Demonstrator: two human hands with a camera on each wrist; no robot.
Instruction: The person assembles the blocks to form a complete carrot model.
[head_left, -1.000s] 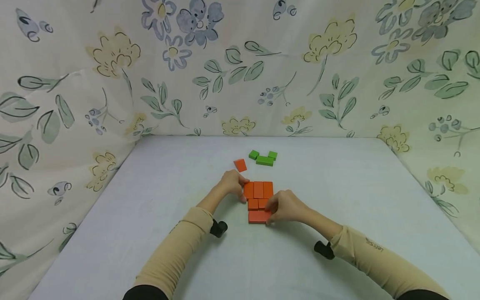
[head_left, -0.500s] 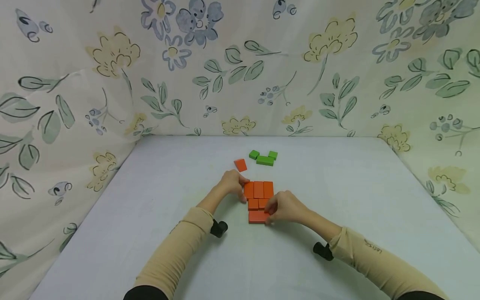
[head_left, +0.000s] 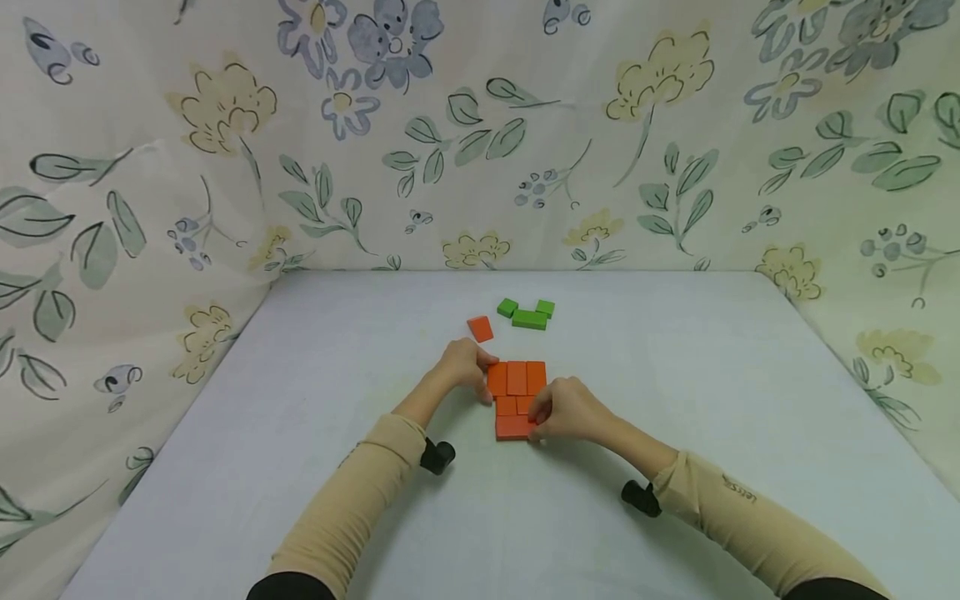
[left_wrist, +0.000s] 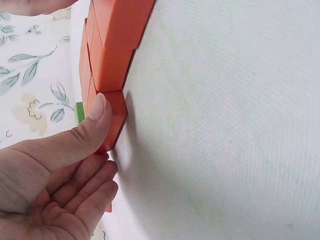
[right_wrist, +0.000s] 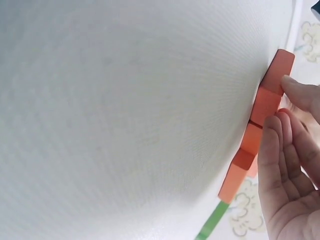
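Orange wooden blocks lie packed together on the white table (head_left: 675, 358): three upright rectangles in the back row (head_left: 517, 378), smaller blocks (head_left: 506, 406) below them, and a long block (head_left: 513, 428) in front. My left hand (head_left: 463, 365) holds the back row's left block, its thumb on the near side and fingers round the far end, as the left wrist view shows. My right hand (head_left: 572, 410) covers the right side of the front rows. In the right wrist view its thumb (right_wrist: 302, 95) presses the front block (right_wrist: 280, 70), with fingertips at the neighbouring block (right_wrist: 265, 107).
Behind the left hand lies one loose orange block (head_left: 481, 329). Farther back sit a long green block (head_left: 529, 320) and two small green ones (head_left: 507, 307). A flowered cloth (head_left: 450, 183) hangs along the table's far edge and sides.
The front orange block and the smaller row have shifted slightly back, pushed up toward the back row by my right hand. My left hand stays in place.
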